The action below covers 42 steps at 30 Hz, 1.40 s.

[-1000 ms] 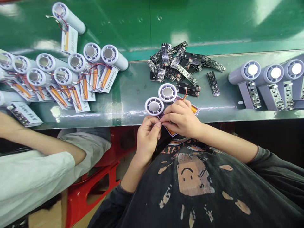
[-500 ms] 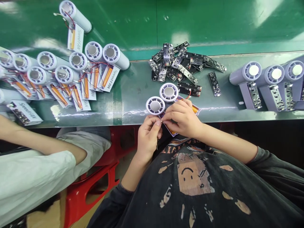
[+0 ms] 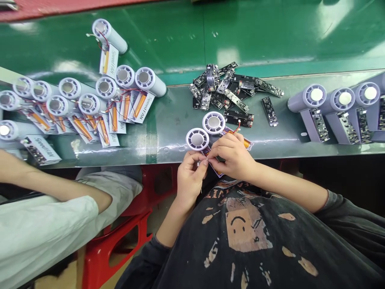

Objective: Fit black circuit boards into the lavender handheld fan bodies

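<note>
A dark shirt (image 3: pixel 210 249) printed with a frowning square fills the near side. Just beyond it, the left hand (image 3: pixel 192 176) has thumb and forefinger pinched on a small pale piece (image 3: pixel 207 159), too tiny to identify; a thin strand hangs below that palm. The right hand (image 3: pixel 231 156) meets it there, its fingertips closed on the same piece, its other fingers bent over the handles of two lilac fans (image 3: pixel 197 139). These lie side by side at the near edge of the bench (image 3: pixel 171 136), silver-centred round ends towards twelve o'clock, orange cells partly covered by the right hand. A red lead (image 3: pixel 237 127) rises past its knuckles.

From the hands, a red stool (image 3: pixel 120 251) is at eight o'clock and another person's bare forearm (image 3: pixel 66 186) at nine. Circuit boards (image 3: pixel 236 98) lie heaped at twelve, with a single board (image 3: pixel 270 111) between one and two. Board-fitted fans (image 3: pixel 306 96) line up at two o'clock; wired fans (image 3: pixel 153 82) crowd ten. Farther off, between ten and eleven, lies one fan (image 3: pixel 116 40) alone.
</note>
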Each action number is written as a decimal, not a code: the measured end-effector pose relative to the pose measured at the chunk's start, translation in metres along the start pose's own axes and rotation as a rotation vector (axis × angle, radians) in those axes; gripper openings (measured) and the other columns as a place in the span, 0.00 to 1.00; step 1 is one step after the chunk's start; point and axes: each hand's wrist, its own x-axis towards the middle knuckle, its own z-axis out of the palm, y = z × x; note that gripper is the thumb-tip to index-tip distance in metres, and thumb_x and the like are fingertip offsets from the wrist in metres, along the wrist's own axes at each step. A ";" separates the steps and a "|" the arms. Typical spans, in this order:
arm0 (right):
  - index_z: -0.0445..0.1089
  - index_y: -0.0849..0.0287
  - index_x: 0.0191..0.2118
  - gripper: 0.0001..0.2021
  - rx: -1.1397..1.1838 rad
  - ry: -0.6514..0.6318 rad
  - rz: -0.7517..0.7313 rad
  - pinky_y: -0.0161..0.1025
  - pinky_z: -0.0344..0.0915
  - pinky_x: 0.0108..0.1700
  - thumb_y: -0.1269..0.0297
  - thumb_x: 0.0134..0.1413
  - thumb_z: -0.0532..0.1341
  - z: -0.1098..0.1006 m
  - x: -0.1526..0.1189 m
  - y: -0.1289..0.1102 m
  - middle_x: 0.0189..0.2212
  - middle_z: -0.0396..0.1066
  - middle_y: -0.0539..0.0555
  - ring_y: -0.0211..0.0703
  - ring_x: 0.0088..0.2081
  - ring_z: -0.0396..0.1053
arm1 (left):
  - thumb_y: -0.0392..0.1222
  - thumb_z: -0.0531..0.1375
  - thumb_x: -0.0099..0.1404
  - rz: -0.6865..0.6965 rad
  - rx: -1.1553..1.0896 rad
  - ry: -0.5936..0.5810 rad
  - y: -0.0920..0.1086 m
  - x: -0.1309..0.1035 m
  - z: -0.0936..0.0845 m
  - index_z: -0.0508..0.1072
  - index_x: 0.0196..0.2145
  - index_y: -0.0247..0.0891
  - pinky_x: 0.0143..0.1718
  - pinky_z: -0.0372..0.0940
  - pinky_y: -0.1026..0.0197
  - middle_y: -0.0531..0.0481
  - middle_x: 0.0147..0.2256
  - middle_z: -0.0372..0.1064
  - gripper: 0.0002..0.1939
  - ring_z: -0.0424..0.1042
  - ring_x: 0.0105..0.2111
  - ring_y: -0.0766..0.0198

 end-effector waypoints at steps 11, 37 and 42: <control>0.75 0.55 0.29 0.09 -0.107 -0.064 -0.009 0.44 0.47 0.42 0.66 0.59 0.60 -0.002 0.004 -0.009 0.31 0.76 0.49 0.42 0.36 0.62 | 0.48 0.68 0.56 -0.162 -0.176 0.136 0.007 -0.008 -0.002 0.75 0.38 0.38 0.25 0.71 0.65 0.47 0.40 0.77 0.15 0.75 0.28 0.66; 0.76 0.57 0.34 0.08 -0.046 -0.142 0.078 0.43 0.49 0.44 0.66 0.63 0.59 0.001 0.012 -0.002 0.36 0.75 0.52 0.44 0.41 0.65 | 0.45 0.63 0.65 0.147 0.297 0.143 0.004 -0.006 -0.003 0.79 0.45 0.38 0.30 0.75 0.65 0.45 0.45 0.77 0.13 0.76 0.27 0.68; 0.74 0.54 0.40 0.07 -0.130 0.003 0.045 0.45 0.51 0.45 0.62 0.62 0.59 -0.028 0.008 0.003 0.40 0.71 0.53 0.46 0.43 0.62 | 0.46 0.64 0.64 0.053 0.095 0.105 0.004 -0.003 -0.009 0.76 0.45 0.39 0.28 0.74 0.65 0.47 0.41 0.78 0.14 0.77 0.28 0.67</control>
